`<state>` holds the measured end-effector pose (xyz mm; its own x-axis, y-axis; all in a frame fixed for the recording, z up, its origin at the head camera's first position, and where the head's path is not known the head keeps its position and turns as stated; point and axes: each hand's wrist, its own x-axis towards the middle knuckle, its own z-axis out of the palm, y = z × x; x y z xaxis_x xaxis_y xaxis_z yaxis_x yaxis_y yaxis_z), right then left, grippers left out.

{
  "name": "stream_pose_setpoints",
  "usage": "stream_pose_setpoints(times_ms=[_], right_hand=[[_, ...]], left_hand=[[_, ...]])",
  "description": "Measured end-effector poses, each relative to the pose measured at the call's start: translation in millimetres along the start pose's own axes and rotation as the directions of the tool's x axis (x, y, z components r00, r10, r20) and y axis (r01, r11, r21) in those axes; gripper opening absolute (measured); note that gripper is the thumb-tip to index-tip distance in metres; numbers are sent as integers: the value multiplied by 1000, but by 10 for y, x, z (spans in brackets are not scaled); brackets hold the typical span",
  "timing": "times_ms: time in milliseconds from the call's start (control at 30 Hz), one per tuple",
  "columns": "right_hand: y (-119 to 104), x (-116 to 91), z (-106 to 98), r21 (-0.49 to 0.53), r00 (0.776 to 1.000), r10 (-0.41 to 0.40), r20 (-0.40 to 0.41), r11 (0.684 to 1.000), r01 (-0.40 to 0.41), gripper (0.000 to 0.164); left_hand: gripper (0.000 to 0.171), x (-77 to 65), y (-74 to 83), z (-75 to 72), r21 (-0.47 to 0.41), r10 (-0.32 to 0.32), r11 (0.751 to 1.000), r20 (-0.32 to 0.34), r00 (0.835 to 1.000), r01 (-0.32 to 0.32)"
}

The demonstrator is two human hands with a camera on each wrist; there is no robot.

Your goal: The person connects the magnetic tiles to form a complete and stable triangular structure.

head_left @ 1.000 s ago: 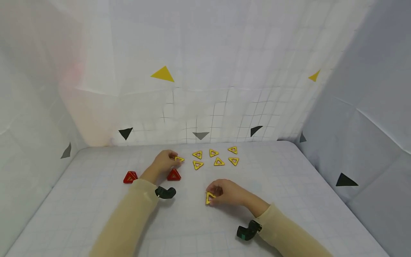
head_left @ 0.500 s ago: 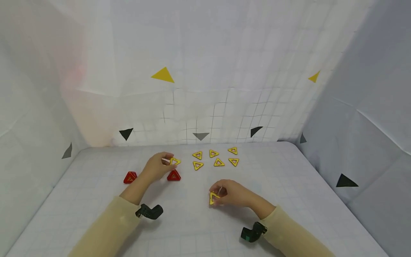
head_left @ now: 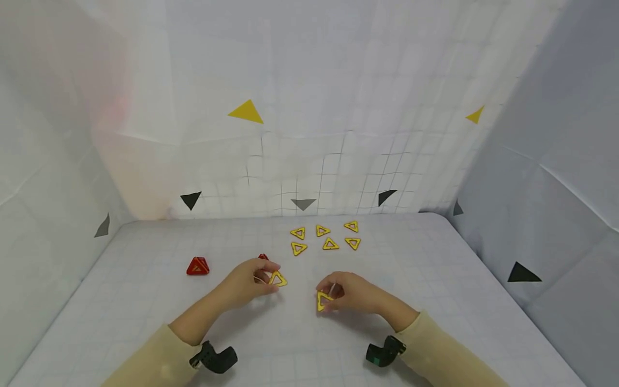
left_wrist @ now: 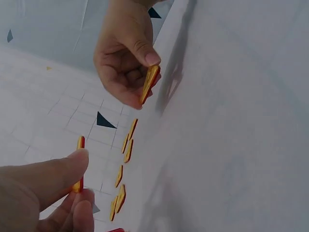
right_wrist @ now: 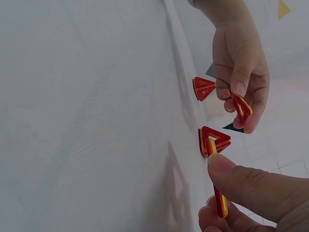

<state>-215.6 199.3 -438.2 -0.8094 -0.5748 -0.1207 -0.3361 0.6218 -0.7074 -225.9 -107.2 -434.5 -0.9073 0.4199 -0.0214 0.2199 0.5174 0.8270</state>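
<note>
My left hand [head_left: 247,286] pinches a triangular frame tile [head_left: 282,277] between thumb and fingers, raised above the table. The tile shows yellow towards the head camera; in the right wrist view its other face is red [right_wrist: 244,114]. To its right, my right hand [head_left: 357,293] pinches a similar yellow-and-red triangular tile [head_left: 319,302] by its edge. A gap separates the two tiles. Behind the left hand a red pyramid [head_left: 263,257] is mostly hidden in the head view; the right wrist view shows more of it [right_wrist: 206,133]. Another red pyramid [head_left: 198,266] stands farther left.
Several yellow triangular tiles [head_left: 331,244] lie flat in two loose rows near the back of the white table [head_left: 411,258]. White sheeting with a grid and printed triangles [head_left: 246,112] rises behind. Grey-white side walls [head_left: 556,161] flank the table.
My left hand has come back from the rear of the table with its tile, towards the right hand, covering most of the nearer pyramid. The right hand has shifted slightly right.
</note>
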Motion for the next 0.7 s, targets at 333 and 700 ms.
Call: stream_pose_setpoints(times_ms=[333, 700], right_hand=[[-6, 38, 86, 7, 999, -8, 48, 1000, 8, 34], [26, 111, 140, -32, 996, -25, 86, 999, 28, 33]], left_hand=[[41, -78, -46, 227, -1, 31, 999, 216, 976, -32], [37, -63, -58, 357, 107, 13, 993, 243, 970, -41]])
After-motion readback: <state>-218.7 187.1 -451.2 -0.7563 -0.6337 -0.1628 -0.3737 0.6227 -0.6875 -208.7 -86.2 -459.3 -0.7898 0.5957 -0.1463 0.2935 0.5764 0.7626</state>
